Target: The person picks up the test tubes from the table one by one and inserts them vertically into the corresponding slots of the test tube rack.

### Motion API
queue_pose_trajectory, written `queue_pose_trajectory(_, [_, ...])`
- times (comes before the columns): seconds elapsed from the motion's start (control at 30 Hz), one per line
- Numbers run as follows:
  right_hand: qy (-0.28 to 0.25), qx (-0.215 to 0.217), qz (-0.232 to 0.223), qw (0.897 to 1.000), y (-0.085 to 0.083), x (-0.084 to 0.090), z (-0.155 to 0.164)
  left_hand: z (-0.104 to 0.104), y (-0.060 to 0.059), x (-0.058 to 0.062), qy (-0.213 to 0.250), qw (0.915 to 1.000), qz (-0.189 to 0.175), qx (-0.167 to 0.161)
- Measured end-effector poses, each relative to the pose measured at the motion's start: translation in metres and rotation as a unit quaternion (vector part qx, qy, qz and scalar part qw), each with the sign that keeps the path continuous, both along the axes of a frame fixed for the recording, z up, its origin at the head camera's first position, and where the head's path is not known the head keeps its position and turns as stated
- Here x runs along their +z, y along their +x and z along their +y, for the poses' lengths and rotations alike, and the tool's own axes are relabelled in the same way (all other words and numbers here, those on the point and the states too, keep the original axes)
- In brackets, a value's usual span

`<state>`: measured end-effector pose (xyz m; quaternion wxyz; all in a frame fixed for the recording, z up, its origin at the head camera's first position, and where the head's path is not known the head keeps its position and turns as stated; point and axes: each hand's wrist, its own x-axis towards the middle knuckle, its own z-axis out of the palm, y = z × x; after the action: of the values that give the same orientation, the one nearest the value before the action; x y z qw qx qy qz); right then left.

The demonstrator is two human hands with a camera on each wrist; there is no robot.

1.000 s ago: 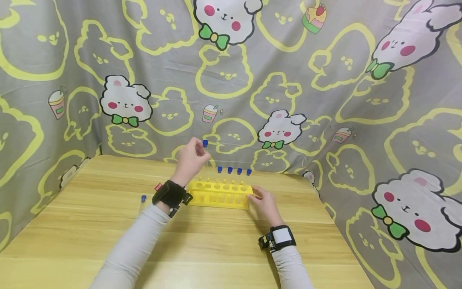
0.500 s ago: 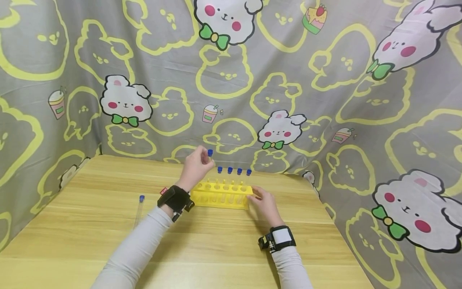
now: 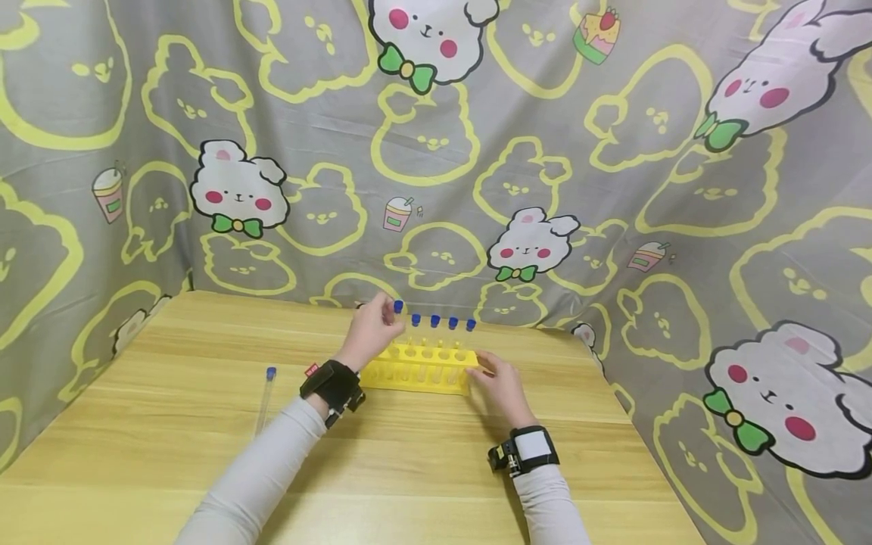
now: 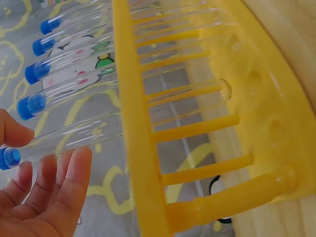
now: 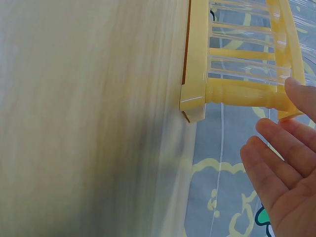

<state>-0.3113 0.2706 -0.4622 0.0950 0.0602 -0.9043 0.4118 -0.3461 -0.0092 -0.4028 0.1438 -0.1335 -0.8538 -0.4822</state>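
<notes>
Lowered since a second ago, the held test tube (image 3: 397,316) now stands sunk into the leftmost rear hole of the yellow rack (image 3: 421,369).

Its blue cap (image 4: 9,158) sits just above and left of the four capped tubes (image 3: 442,323) already standing in the rack's back row. The left hand (image 3: 371,331) pinches the tube near the cap, thumb above and fingers (image 4: 58,182) curled beneath, wrist raised over the rack's left end. The right hand (image 3: 499,381) lies with straight, relaxed fingers against the rack's right end post, forearm resting on the wooden table (image 3: 409,469). One more capped tube (image 3: 264,397) lies flat on the table, well left of the rack.
</notes>
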Motion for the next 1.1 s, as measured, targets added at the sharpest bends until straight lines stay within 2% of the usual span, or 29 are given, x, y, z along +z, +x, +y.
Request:
queue_pose_trajectory(0.2, [0.002, -0.003, -0.004, 1.000, 0.000, 0.000, 0.000, 0.001, -0.001, -0.010, -0.005, 0.9999, -0.012, -0.006])
queue_pose_trajectory(0.43, [0.001, -0.001, -0.002, 1.000, 0.000, -0.001, 0.000, 0.001, 0.001, -0.016, -0.012, 0.9998, -0.015, -0.006])
queue_pose_trajectory(1.1, [-0.005, -0.002, -0.003, 1.000, -0.001, 0.001, -0.001, 0.001, 0.003, -0.017, -0.009, 0.9998, -0.018, -0.010])
